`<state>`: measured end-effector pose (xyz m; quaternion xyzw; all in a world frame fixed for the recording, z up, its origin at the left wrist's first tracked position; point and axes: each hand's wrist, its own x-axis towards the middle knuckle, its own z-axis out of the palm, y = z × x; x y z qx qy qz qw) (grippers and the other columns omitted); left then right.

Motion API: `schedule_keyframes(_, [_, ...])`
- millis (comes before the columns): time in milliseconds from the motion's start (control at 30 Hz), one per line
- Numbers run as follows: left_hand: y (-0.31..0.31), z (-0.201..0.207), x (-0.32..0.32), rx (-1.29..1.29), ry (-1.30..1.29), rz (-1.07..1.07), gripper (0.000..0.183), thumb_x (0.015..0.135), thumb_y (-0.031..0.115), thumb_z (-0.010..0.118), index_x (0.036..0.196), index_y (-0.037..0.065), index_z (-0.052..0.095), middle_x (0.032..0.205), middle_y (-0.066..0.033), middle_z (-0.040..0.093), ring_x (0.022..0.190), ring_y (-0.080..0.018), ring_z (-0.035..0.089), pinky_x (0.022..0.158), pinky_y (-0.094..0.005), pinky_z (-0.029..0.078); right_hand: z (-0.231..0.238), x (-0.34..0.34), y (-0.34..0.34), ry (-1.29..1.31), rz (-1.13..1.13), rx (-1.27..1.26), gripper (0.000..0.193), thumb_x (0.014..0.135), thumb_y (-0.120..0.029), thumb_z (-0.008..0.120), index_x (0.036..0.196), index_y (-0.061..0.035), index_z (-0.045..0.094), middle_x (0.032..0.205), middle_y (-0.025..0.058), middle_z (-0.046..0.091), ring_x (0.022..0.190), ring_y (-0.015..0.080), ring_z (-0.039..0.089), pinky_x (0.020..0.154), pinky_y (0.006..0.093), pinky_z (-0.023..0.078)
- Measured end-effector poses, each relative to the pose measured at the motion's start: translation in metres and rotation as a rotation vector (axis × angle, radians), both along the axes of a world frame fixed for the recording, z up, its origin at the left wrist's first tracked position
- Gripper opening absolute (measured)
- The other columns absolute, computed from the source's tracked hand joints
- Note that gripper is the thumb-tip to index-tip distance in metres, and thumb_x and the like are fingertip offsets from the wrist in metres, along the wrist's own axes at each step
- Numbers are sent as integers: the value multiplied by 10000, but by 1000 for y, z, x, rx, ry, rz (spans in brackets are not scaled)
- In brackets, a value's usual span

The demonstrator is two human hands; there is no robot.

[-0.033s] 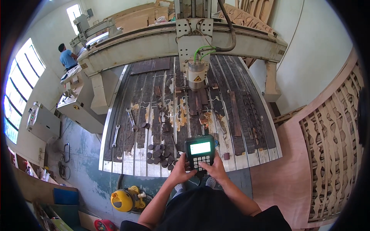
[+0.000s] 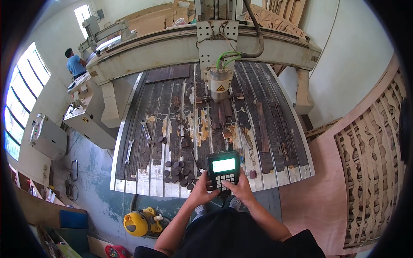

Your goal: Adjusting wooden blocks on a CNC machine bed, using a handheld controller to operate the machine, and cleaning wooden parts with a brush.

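Observation:
Both my hands hold a black handheld controller [image 2: 223,170] with a lit screen and a keypad, in front of the near edge of a CNC router bed [image 2: 146,188]. Around its left side wraps my left hand [image 2: 200,191]. On its right side is my right hand [image 2: 241,189], its thumb resting on the keys. Beyond the controller, the router's cylindrical spindle [image 2: 219,86] hangs over pieces of dark wood [image 2: 221,112]. Many small dark round discs [image 2: 178,174] lie on the bed left of the controller.
Two wrenches [image 2: 129,152] lie on the bed's left part. A gantry beam [image 2: 148,53] spans the bed. On the floor at front left stands a yellow vacuum-like machine [image 2: 138,222]. A carved wooden panel [image 2: 370,163] fills the right. A person in blue [image 2: 76,64] stands at far left.

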<state>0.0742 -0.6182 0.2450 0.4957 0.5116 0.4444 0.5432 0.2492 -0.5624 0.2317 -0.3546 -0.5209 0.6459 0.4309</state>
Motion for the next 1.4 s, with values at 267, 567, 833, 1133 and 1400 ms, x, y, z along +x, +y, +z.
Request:
schedule_keyframes(267, [8,9,2,-15,8,0,784,759,-28,700,1374,-51,214,1249,-214,516,1126,-284,584,907,-372,519,1,0,6,-15,-14,-10,527,771,-78,730,1198,34,442,1016,88,603,911,138,601,805,292,503])
schedule_keyframes(567, [7,4,4,6,-19,15,714,744,-39,696,1321,-38,274,1218,-205,532,1107,-274,600,872,-365,538,3,3,4,-55,-12,10,543,757,-82,738,1194,42,440,1011,99,600,918,144,599,814,293,500])
schedule_keyframes(833, [8,0,4,-22,-29,21,735,730,-40,699,1330,-33,275,1206,-201,544,1098,-272,604,871,-368,540,-3,5,4,-89,-8,35,567,764,-89,740,1213,47,423,1038,107,594,934,151,596,826,295,495])
schedule_keyframes(1133, [9,-1,2,-17,-21,21,743,731,-53,694,1339,-32,269,1212,-190,536,1099,-260,599,887,-360,528,4,3,6,-95,-2,37,564,770,-95,738,1216,43,421,1033,106,596,937,148,592,831,295,492])
schedule_keyframes(1400, [11,-2,1,-16,-15,12,749,738,-42,701,1343,-35,261,1201,-198,544,1106,-268,596,866,-364,538,-7,3,8,-98,-6,57,558,766,-105,746,1203,42,432,1032,109,598,940,156,595,836,302,491])
